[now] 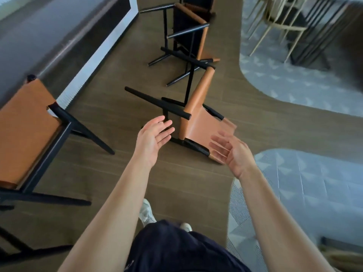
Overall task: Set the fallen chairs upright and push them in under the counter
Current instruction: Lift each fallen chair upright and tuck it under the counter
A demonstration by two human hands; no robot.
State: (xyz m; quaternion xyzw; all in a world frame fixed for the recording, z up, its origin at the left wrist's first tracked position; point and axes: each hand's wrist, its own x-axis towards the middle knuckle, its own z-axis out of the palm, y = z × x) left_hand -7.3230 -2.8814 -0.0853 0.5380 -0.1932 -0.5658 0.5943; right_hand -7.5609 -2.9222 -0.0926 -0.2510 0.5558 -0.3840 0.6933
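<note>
A fallen chair (198, 114) with a tan leather seat and black frame lies on its side on the brown floor just ahead of me. A second fallen chair (188, 30) of the same kind lies beyond it, farther up the floor. My left hand (154, 137) is stretched out open, palm turned inward, just left of the near chair's black legs and not touching them. My right hand (229, 151) is open too, held in front of the chair's leather back, slightly blurred. At the left, an upright chair (29, 134) stands beside the grey counter (49, 36).
The counter's white ribbed base (94, 61) runs along the left. Pale patterned carpet (306, 193) borders the brown floor on the right. Beige chairs and a dark table frame (294, 26) stand at the far right. My feet (147, 213) are below.
</note>
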